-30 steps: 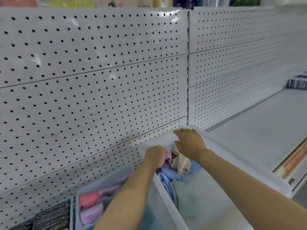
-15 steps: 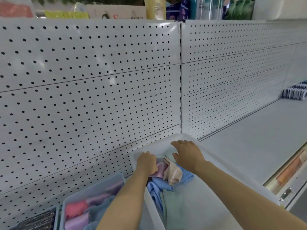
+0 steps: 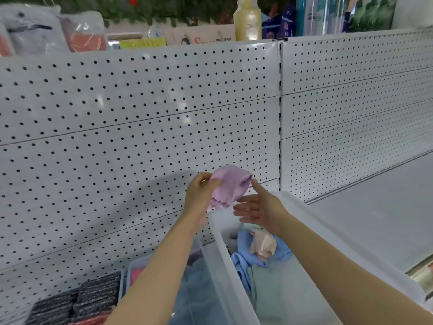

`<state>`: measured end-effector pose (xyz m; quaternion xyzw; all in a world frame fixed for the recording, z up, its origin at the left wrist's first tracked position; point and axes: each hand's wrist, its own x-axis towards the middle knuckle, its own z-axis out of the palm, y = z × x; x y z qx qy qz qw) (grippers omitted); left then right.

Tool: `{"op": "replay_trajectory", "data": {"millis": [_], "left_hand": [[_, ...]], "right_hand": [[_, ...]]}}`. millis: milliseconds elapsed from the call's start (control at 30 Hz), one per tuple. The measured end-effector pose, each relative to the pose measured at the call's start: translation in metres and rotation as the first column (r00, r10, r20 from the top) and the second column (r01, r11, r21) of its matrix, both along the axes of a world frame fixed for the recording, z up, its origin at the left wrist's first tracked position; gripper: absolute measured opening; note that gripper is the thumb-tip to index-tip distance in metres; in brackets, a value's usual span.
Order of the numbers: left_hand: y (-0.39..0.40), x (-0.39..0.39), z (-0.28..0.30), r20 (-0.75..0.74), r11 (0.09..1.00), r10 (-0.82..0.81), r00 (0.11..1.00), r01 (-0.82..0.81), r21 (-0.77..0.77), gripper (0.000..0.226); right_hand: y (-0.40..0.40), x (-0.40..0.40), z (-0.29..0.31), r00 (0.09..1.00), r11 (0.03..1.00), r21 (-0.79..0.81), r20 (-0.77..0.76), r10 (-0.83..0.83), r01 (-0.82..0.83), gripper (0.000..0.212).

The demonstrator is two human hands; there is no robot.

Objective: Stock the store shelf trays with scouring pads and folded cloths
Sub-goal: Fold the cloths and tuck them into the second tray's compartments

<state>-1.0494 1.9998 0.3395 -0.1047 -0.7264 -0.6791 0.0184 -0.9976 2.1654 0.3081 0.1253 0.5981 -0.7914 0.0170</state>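
Left hand (image 3: 199,193) fingers pinch the pink cloth (image 3: 228,186); right hand (image 3: 260,207) fingers spread, loose.

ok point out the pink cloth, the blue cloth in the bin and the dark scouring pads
pink cloth (image 3: 230,184), head view, middle of the bunched fabric
blue cloth (image 3: 243,245), head view, upper fold beside the beige cloth
scouring pads (image 3: 93,293), head view, top of the right-hand stack
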Motion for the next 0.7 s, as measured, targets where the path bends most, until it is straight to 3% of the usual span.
{"op": "replay_trajectory", "data": {"millis": [67,167,233,333,467,533,600,700], "left_hand": [[-0.011,0.022,-0.004,0.016,0.999,0.016,1.0,-0.016,0.04,0.03],[-0.027,0.046,-0.017,-0.008,0.994,0.108,0.994,-0.108,0.025,0.016],[-0.041,0.055,-0.022,-0.011,0.983,0.183,0.983,-0.183,-0.005,0.01],[-0.065,0.068,-0.021,0.015,0.988,0.142,0.99,-0.141,-0.058,0.018],[-0.106,0.086,-0.006,-0.086,0.947,0.062,0.994,-0.086,-0.309,0.048],[-0.125,0.096,0.006,-0.054,0.933,-0.163,0.985,0.136,-0.334,0.048],[-0.136,0.105,0.016,-0.035,0.856,-0.317,0.948,0.271,-0.44,0.05],[-0.135,0.101,0.018,-0.218,0.699,-0.279,0.935,0.043,-0.713,0.048]], "right_hand": [[-0.017,-0.001,0.014,0.994,0.98,-0.182,-0.078,0.073,-0.086,0.069],[-0.041,-0.004,0.033,0.984,0.952,-0.275,-0.152,0.096,-0.135,0.057],[-0.057,-0.006,0.038,0.98,0.953,-0.257,-0.161,0.119,-0.158,0.042],[-0.079,-0.01,0.039,0.979,0.986,-0.095,-0.163,0.123,-0.14,0.017],[-0.094,-0.013,0.041,0.988,0.991,-0.103,-0.135,0.071,-0.085,0.022],[-0.098,-0.015,0.041,0.99,0.993,-0.085,-0.117,0.076,-0.086,0.025],[-0.102,-0.016,0.043,0.991,0.994,-0.053,-0.1,0.094,-0.099,0.026],[-0.111,-0.016,0.044,0.987,0.993,-0.008,-0.103,0.12,-0.121,0.021]]}}
